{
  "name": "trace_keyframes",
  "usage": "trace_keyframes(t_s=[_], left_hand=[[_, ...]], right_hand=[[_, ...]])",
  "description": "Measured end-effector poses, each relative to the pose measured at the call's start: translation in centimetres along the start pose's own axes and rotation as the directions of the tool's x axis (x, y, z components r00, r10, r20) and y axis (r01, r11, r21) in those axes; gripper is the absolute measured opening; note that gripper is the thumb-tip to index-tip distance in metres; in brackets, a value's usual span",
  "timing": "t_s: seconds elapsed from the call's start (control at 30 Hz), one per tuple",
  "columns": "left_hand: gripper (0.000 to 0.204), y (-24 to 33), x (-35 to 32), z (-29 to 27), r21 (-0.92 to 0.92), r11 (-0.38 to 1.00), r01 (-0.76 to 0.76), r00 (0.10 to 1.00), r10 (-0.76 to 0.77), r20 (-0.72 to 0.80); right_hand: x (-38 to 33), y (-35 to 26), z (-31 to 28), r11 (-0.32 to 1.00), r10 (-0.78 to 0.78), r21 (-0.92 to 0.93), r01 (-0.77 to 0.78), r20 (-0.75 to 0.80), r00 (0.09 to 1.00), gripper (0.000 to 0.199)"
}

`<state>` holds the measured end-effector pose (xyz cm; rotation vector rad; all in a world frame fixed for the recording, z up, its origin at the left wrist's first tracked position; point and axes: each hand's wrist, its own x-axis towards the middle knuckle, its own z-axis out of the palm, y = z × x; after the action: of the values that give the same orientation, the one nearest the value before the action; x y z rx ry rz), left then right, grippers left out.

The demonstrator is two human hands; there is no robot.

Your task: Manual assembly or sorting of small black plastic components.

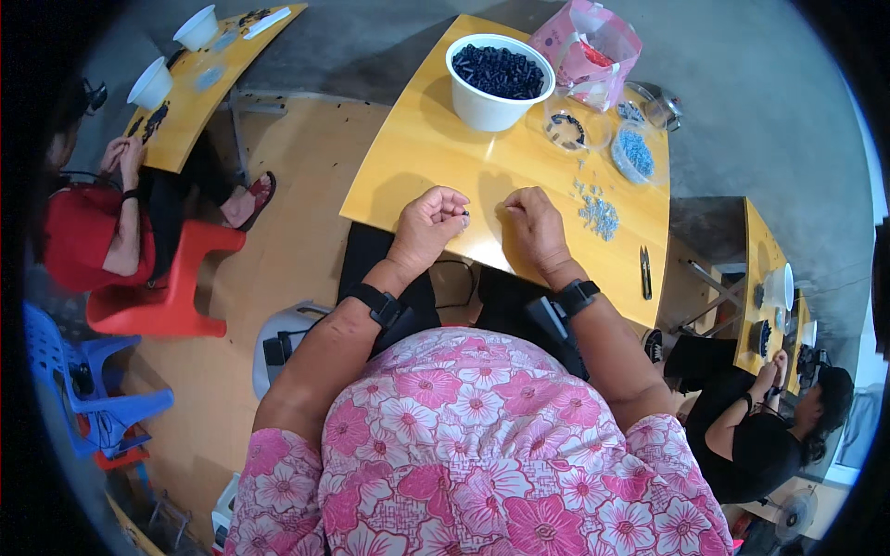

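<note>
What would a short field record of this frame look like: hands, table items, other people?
Left hand: fingers curled, pinching a small dark part above the table
Right hand: fist resting on the table, contents hidden
Bowl: white, full of dark parts
Bag: pink, behind the bowl
Clear dishes: hold pale blue bits
Loose bits: pale pile right of the right hand
Snips: dark, near the table's right edge
Others: a person in red at the left table, a person in black lower right

Left hand (pixel 428 225) curled near the bench's (pixel 417 157) front edge, pinching a small dark piece (pixel 464 216) at its fingertips. Right hand (pixel 535 225) just beside, knuckles up, resting on the bench. White bowl (pixel 498 82) of dark pieces at the far edge; loose pile of small blue-grey parts (pixel 598 213) toward the right edge.
</note>
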<state>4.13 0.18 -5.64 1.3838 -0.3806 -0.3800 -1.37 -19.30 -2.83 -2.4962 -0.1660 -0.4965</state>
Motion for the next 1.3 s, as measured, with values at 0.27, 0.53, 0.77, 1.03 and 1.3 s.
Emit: trace_keyframes(t_s=[0.27, 0.53, 0.77, 1.03, 1.3], left_hand=[[0.023, 4.6, -5.5, 1.0, -0.108, 0.991, -0.073, 0.997, 0.075, 0.021], [0.021, 9.0, -9.3, 2.8, -0.104, 0.979, -0.177, 0.98, 0.185, 0.071], [0.021, 10.3, -10.6, 3.9, -0.177, 0.959, -0.22, 0.965, 0.24, 0.102], [0.022, 10.7, -10.7, 4.2, -0.145, 0.968, -0.205, 0.966, 0.225, 0.131], [0.021, 10.3, -10.8, 4.1, -0.163, 0.963, -0.213, 0.964, 0.234, 0.123]], right_hand=[[-1.7, -5.4, -4.5, 0.615, 0.218, 0.696, -0.371, 0.302, 0.928, 0.008], [-3.4, -9.5, -7.4, 0.425, 0.073, 0.844, -0.328, 0.329, 0.941, 0.012], [-4.5, -11.5, -9.7, 0.491, 0.09, 0.822, -0.287, 0.281, 0.956, 0.014], [-4.8, -12.0, -10.1, 0.481, 0.072, 0.83, -0.284, 0.285, 0.956, 0.016], [-4.9, -11.8, -9.9, 0.516, 0.053, 0.809, -0.28, 0.296, 0.954, 0.018]])
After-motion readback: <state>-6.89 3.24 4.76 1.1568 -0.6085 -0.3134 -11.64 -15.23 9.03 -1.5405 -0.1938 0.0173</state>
